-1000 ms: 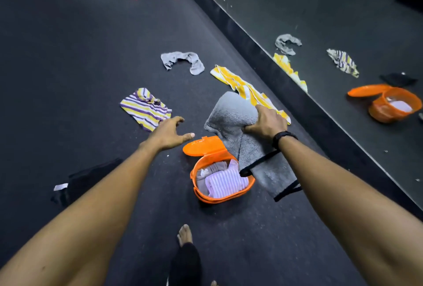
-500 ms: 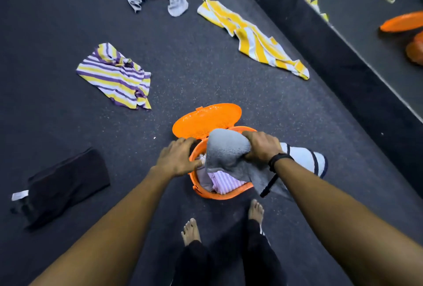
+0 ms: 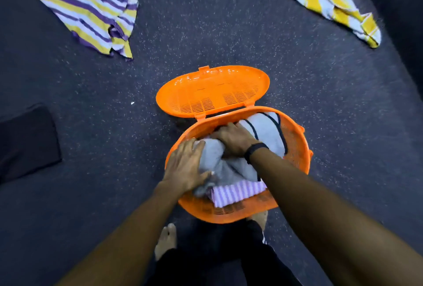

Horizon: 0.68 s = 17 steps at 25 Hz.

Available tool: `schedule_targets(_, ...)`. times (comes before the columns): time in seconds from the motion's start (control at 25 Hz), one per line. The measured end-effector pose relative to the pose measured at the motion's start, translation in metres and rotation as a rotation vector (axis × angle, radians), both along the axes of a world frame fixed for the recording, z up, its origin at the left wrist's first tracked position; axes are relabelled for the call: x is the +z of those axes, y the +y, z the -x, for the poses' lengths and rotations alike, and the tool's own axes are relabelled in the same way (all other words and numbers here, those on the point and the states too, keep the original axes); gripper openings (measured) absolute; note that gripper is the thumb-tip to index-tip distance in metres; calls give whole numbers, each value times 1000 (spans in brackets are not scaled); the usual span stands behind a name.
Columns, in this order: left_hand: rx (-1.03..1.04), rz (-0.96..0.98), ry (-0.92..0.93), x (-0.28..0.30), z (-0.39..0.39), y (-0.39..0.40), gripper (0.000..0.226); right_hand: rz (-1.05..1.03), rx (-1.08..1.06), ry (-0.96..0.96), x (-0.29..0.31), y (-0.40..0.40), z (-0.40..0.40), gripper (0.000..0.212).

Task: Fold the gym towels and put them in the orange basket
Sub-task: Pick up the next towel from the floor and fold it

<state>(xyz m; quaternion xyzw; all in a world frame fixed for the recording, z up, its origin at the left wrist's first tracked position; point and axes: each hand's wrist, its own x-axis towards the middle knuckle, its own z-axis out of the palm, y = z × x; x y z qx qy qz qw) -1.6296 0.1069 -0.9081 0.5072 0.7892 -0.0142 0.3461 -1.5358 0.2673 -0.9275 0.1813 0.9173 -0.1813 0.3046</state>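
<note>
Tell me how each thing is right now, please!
orange basket: lid open, partly filled
grey towel: being pressed into basket
pink striped towel: folded, in basket
left hand: flat on grey towel
right hand: gripping grey towel
purple-yellow towel: crumpled on floor
yellow-white towel: unfolded on floor

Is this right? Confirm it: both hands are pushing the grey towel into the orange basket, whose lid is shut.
Not quite. The head view shows the lid swung open behind the orange basket, not shut. The rest stands: the left hand and right hand are both on the grey towel, pressing it into the basket.
</note>
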Motion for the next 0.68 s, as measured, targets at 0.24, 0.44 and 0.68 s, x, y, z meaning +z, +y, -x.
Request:
schedule_targets(0.24,28,127,80,-72,-26,14,113,-116,-146,-16,-60,24,-82,105)
schedule_targets(0.44,-87,147,216,-135,-39,14,141,-65,-210,-49,-113,26,-98,123)
schedule_targets(0.68,-118,188,247,-188,-34,33,132,-73,-245,-94,-162,36,-84,113)
